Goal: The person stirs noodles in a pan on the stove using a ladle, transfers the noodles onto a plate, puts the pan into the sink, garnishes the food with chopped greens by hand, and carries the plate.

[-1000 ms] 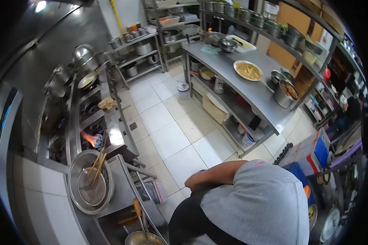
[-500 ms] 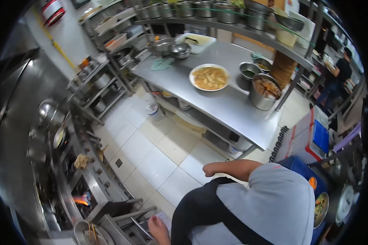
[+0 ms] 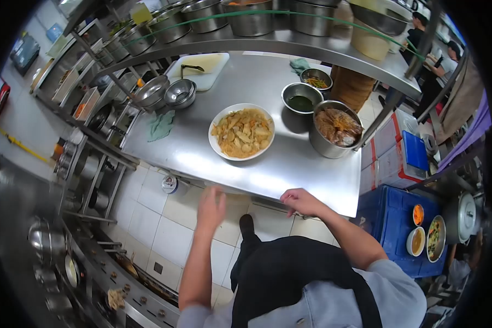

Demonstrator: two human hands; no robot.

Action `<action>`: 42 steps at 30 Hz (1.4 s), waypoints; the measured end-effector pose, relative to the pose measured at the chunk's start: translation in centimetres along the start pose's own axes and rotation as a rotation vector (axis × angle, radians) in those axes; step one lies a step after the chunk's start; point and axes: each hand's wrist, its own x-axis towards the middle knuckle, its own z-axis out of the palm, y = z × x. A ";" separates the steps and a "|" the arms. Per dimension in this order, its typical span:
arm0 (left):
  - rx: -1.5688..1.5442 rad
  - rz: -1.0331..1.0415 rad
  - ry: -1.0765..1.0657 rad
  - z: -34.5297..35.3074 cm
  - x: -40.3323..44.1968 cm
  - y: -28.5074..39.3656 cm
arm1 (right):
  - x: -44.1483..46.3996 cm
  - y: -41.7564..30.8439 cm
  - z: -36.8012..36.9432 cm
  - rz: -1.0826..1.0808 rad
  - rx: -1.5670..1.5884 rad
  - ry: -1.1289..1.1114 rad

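My left hand [image 3: 211,206] is raised just short of the front edge of the steel table [image 3: 180,145], its fingers slightly blurred and loosely apart, holding nothing. Near the same edge, farther right, hovers my right hand [image 3: 302,201], empty, with loosely bent fingers. Beyond both hands a large white plate [image 3: 215,143] sits on the table, heaped with noodles and pale sliced pieces [image 3: 243,133]. To its right stand a steel bowl of dark green liquid [image 3: 301,104], a deep steel pot of brown cooked food [image 3: 338,128] and a bowl of cut vegetables [image 3: 316,81].
Steel bowls [image 3: 180,94], a ladle [image 3: 193,68], a white cutting board [image 3: 210,76] and a green cloth [image 3: 161,126] lie at the table's left. An overhead shelf [image 3: 257,45] carries several pots. Stove [image 3: 120,290] at lower left; blue container [image 3: 385,210] at right. Other people [image 3: 418,33] stand far right.
My body and view have turned toward the table, which now lies straight ahead and closer. Both hands have come up in front of me by its edge. The stove has shifted to the lower left.
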 end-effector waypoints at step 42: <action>-0.836 -0.471 -0.614 0.0 25.2 -12.0 | 16.9 -7.3 5.1 -0.185 0.880 0.710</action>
